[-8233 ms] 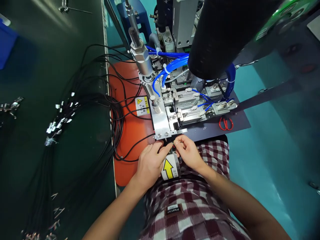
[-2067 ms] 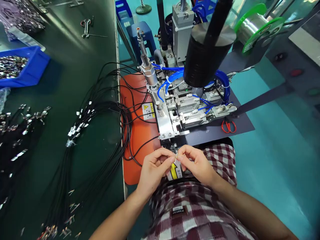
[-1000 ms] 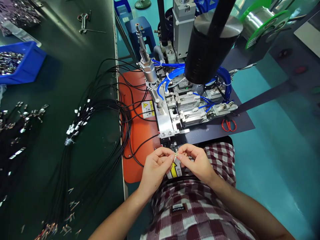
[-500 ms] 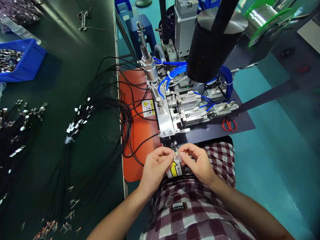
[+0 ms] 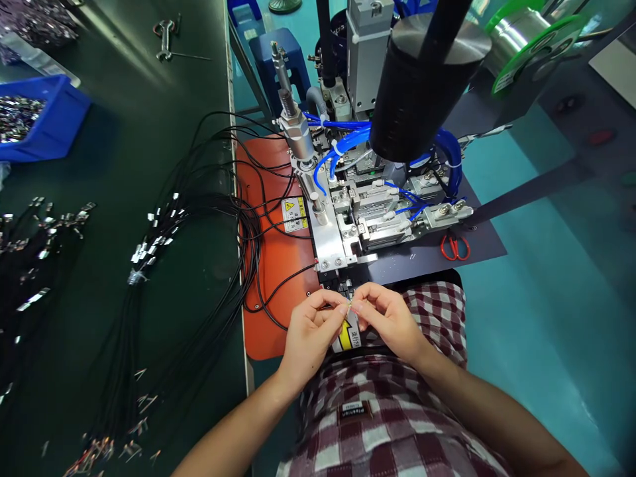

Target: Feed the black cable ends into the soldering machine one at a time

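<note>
And here the left hand (image 5: 309,332) and right hand (image 5: 390,321) meet, both in a narrow pinch on a thin wire (image 5: 350,305), squarely between them, neither nearer. Its long axis seems to run crosswise, hand to hand; which way it points is too small to tell.

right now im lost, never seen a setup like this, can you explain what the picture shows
This view comes from a head-worn camera looking forward and down. The left hand and right hand pinch a tiny piece, too small to make out. Just beyond them stands a metal machine with blue hoses. To the left, black cables run across the dark table and orange board; a blue bin and wrench also rest on the table.
</note>
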`<action>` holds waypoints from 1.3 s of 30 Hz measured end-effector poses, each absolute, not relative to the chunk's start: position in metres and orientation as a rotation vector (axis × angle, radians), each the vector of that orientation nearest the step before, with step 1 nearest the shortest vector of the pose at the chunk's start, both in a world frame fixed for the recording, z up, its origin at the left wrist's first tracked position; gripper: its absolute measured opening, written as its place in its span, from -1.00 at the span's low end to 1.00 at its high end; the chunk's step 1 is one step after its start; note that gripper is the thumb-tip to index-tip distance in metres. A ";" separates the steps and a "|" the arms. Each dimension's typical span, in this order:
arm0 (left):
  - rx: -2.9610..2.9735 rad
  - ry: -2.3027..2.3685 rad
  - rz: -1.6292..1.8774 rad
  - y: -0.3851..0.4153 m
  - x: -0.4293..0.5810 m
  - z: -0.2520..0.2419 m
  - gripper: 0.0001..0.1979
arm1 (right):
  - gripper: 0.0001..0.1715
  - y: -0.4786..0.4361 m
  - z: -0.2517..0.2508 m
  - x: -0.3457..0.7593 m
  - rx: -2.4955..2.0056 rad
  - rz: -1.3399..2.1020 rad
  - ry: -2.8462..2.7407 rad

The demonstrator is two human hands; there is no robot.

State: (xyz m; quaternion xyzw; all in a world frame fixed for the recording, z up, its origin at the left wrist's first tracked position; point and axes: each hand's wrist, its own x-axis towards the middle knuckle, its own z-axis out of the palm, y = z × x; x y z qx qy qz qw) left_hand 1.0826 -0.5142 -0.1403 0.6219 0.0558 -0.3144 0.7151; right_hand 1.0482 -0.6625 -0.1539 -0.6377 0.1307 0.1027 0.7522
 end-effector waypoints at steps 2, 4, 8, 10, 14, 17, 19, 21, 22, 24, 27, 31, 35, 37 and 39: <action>1.363 0.113 -0.701 -0.514 1.083 -0.141 -0.79 | -0.80 -0.662 -0.155 1.048 -1.387 0.217 0.282; 1.356 0.120 -0.716 -0.513 1.084 -0.140 -0.80 | -0.82 -0.661 -0.155 1.047 -1.428 0.188 0.284; 1.376 0.138 -0.698 -0.514 1.083 -0.138 -0.80 | -0.86 -0.662 -0.152 1.048 -1.460 0.185 0.289; 1.388 0.142 -0.681 -0.514 1.083 -0.138 -0.80 | -0.83 -0.663 -0.151 1.048 -1.437 0.230 0.276; 1.376 0.125 -0.668 -0.514 1.081 -0.137 -0.82 | -0.80 -0.664 -0.149 1.048 -1.422 0.255 0.267; 1.353 0.120 -0.679 -0.513 1.082 -0.139 -0.84 | -0.83 -0.657 -0.150 1.046 -1.491 0.188 0.255; 1.332 0.129 -0.701 -0.512 1.083 -0.139 -0.85 | -0.83 -0.652 -0.151 1.044 -1.571 0.120 0.225; 1.317 0.139 -0.715 -0.512 1.083 -0.138 -0.84 | -0.83 -0.650 -0.152 1.043 -1.635 0.079 0.190; 1.316 0.141 -0.713 -0.511 1.083 -0.138 -0.84 | -0.84 -0.650 -0.152 1.043 -1.646 0.075 0.176; 1.324 0.142 -0.702 -0.511 1.083 -0.136 -0.84 | -0.89 -0.654 -0.151 1.043 -1.642 0.079 0.173; 1.348 0.126 -0.691 -0.511 1.082 -0.134 -0.84 | -0.93 -0.660 -0.148 1.045 -1.616 0.070 0.218; 1.390 0.103 -0.682 -0.513 1.082 -0.134 -0.83 | -0.92 -0.662 -0.146 1.047 -1.571 0.065 0.268; 1.401 0.099 -0.677 -0.514 1.082 -0.134 -0.84 | -0.90 -0.659 -0.147 1.047 -1.527 0.073 0.291; 1.395 0.102 -0.673 -0.514 1.082 -0.135 -0.84 | -0.89 -0.658 -0.147 1.048 -1.514 0.094 0.309; 1.382 0.106 -0.676 -0.514 1.081 -0.136 -0.84 | -0.89 -0.657 -0.147 1.048 -1.502 0.109 0.321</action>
